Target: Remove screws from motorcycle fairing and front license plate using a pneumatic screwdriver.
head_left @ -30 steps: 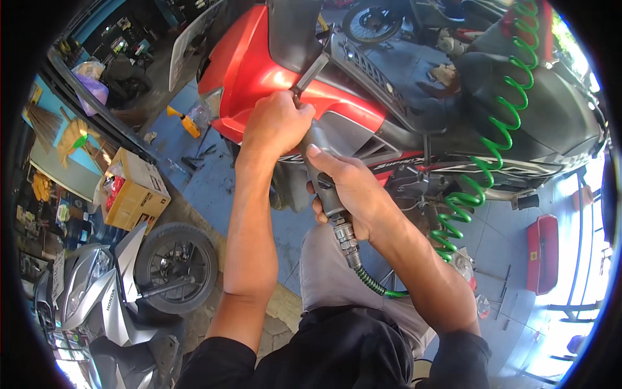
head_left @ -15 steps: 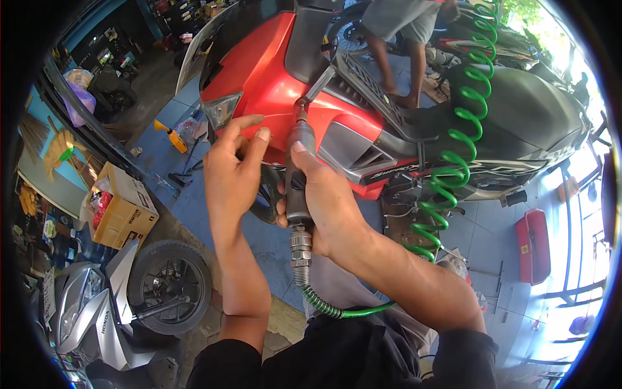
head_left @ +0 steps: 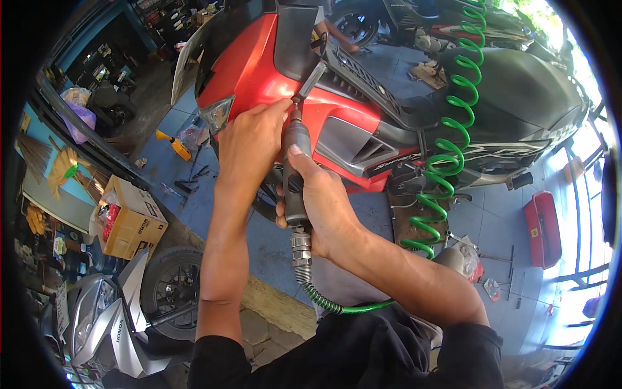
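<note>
My right hand [head_left: 324, 201] is wrapped round a dark air screwdriver [head_left: 295, 188], thumb along its body. The tool points away from me, its tip at the upper edge of a red side panel [head_left: 256, 71] on a motorcycle. A green air hose [head_left: 363, 311] runs from the metal coupling at its near end. My left hand [head_left: 253, 139] reaches in from the left, fingers drawn together beside the tool's tip. Whatever those fingertips grip is too small and partly hidden. A black trim strip [head_left: 314, 79] lies just beyond the tip.
The green coiled hose [head_left: 453, 133] hangs to the right, in front of the black seat [head_left: 512, 91]. A cardboard box [head_left: 133, 220] and a silver scooter [head_left: 107, 318] stand at left. A red tray [head_left: 543, 230] lies on the tiled floor at right. Another person's arm [head_left: 340, 35] shows beyond the motorcycle.
My left hand has moved right and away from me to the tool's tip, its fingers closing. My right hand keeps its hold. The person beyond has moved left, mostly behind the motorcycle.
</note>
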Tool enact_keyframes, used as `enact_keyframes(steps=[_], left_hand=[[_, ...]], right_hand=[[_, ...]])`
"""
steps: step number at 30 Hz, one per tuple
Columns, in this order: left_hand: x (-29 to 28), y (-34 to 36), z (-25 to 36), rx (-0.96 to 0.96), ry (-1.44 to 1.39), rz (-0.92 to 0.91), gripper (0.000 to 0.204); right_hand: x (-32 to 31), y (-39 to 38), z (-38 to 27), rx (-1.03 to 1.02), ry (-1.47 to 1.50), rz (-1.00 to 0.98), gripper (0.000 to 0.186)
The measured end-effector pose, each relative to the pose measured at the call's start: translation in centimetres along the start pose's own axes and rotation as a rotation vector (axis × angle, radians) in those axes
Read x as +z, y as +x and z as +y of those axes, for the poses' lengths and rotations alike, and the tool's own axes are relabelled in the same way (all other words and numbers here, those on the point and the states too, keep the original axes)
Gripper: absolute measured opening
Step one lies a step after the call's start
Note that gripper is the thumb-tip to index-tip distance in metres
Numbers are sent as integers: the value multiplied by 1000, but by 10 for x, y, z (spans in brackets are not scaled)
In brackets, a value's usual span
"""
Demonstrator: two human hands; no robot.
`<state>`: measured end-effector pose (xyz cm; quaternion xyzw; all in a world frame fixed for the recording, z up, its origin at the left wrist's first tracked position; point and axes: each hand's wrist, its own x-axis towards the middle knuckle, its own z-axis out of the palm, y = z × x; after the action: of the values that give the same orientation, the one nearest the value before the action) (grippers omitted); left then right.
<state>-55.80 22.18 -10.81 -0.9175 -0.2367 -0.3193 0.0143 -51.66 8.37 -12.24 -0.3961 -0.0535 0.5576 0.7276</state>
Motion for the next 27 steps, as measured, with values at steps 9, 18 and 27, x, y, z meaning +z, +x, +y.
enact_keyframes(steps=[9, 18, 27], left_hand=[[24, 23, -6, 394, 385, 13, 9], [46, 40, -8, 551, 625, 55, 5], [28, 54, -2, 904, 716, -63, 6]], right_hand=[[-26, -9, -15, 55, -115, 10, 43], [-119, -52, -12, -6, -454, 68, 59], [-233, -15, -3, -72, -379, 409, 47]])
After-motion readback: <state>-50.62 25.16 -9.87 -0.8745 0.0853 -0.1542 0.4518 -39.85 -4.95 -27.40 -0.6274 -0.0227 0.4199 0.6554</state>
